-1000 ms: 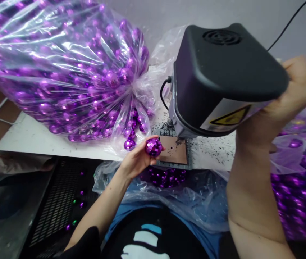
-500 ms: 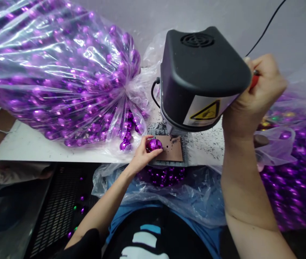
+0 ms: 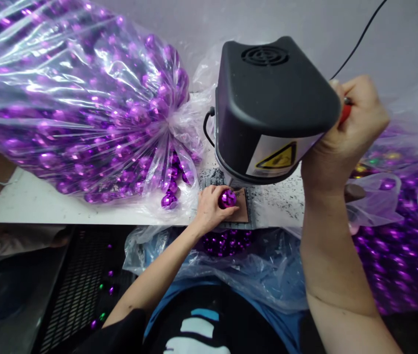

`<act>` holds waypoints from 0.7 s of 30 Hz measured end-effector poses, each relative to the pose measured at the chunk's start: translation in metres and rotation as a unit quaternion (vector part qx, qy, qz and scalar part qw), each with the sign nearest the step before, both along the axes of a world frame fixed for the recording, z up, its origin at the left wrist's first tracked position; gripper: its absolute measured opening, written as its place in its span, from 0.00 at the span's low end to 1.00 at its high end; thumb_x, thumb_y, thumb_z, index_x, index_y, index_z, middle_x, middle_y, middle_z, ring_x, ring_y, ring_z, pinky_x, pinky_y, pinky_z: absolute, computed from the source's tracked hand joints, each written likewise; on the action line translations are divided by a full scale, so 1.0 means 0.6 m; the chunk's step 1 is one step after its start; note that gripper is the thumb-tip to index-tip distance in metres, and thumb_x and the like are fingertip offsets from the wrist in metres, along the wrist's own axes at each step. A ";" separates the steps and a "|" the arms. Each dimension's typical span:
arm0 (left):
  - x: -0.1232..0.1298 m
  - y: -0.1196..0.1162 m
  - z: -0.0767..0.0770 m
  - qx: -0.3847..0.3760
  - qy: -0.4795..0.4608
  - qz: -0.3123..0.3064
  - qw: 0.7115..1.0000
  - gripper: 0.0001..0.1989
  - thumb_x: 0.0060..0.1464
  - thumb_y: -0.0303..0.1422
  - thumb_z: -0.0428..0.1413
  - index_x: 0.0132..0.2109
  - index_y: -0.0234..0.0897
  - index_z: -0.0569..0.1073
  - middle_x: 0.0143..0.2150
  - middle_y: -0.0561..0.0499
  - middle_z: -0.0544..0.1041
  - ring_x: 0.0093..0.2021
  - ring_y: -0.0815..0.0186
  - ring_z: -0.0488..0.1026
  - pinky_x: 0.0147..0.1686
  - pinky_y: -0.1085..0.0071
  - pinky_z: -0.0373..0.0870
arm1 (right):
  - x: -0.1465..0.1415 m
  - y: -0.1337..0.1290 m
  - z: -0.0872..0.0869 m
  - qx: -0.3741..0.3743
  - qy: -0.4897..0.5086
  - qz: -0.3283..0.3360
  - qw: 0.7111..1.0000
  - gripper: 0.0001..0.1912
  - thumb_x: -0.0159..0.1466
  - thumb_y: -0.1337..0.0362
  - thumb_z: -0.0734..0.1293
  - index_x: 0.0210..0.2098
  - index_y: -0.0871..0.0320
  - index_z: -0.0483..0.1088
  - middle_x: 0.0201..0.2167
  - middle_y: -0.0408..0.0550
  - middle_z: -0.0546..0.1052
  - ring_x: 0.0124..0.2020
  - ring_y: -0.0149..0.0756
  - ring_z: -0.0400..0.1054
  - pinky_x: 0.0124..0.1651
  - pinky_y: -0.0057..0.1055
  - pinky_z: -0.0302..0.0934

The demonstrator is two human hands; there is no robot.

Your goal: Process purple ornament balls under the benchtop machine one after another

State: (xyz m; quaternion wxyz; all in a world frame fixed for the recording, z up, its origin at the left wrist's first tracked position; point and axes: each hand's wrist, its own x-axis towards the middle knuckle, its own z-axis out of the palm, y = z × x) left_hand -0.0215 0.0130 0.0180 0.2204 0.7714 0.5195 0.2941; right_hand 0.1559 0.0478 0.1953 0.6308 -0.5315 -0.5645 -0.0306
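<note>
Purple ball [image 3: 228,198] sits over the brown plate [image 3: 243,210], its left side cupped by the left hand [image 3: 209,205], whose grip is part-curled with thumb and fingers on it; that seems to set it in place, though its underside is hidden. Toward one o'clock looms the black machine [image 3: 275,93], the right hand [image 3: 363,115] closed round its red handle [image 3: 346,113], with the clear bag [image 3: 79,93] at ten o'clock.

- Wall [image 3: 179,22]: plain, pale grey, dimly lit.
- Table [image 3: 35,204]: white top, straight front edge, dark flecks scattered.
- Crate [image 3: 78,290]: black, slatted, below table level.
- Floor [image 3: 15,332]: grey, lower left, partly shadowed.
</note>
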 end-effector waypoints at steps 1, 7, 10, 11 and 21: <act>0.004 0.000 -0.002 0.006 0.006 0.004 1.000 0.24 0.45 0.41 0.68 0.49 0.42 0.72 0.43 0.50 0.73 0.46 0.57 0.68 0.49 0.59 0.63 | 0.000 0.000 0.000 0.001 -0.002 -0.001 1.000 0.31 0.63 0.39 0.55 0.25 0.64 0.53 0.23 0.39 0.47 0.27 0.15 0.41 0.32 0.21 0.41; 0.016 -0.004 -0.014 0.026 -0.024 0.005 0.999 0.22 0.48 0.37 0.66 0.48 0.40 0.69 0.48 0.48 0.73 0.52 0.56 0.66 0.62 0.53 0.53 | 0.000 -0.002 -0.001 -0.004 0.001 0.009 1.000 0.27 0.65 0.45 0.57 0.25 0.64 0.53 0.22 0.38 0.49 0.27 0.15 0.42 0.33 0.21 0.39; 0.014 -0.005 -0.017 0.016 -0.034 -0.010 0.999 0.20 0.51 0.36 0.64 0.49 0.39 0.68 0.48 0.47 0.73 0.53 0.55 0.66 0.63 0.51 0.51 | 0.000 -0.002 -0.001 0.004 0.004 0.014 1.000 0.24 0.66 0.50 0.58 0.25 0.65 0.53 0.22 0.38 0.49 0.27 0.14 0.43 0.33 0.21 0.39; 0.014 -0.006 -0.017 0.012 -0.036 -0.013 0.999 0.20 0.51 0.36 0.63 0.49 0.39 0.68 0.48 0.46 0.73 0.53 0.54 0.66 0.63 0.51 0.51 | -0.001 -0.003 -0.001 0.007 0.001 0.010 1.000 0.24 0.66 0.50 0.58 0.25 0.65 0.54 0.22 0.38 0.50 0.27 0.14 0.44 0.33 0.21 0.39; 0.013 -0.007 -0.025 0.003 -0.041 -0.022 0.999 0.21 0.53 0.36 0.61 0.52 0.39 0.66 0.48 0.46 0.74 0.53 0.55 0.67 0.63 0.51 0.53 | -0.010 -0.048 -0.055 0.173 -0.074 -0.132 0.973 0.18 0.67 0.58 0.58 0.28 0.66 0.67 0.24 0.42 0.64 0.26 0.14 0.55 0.31 0.20 0.47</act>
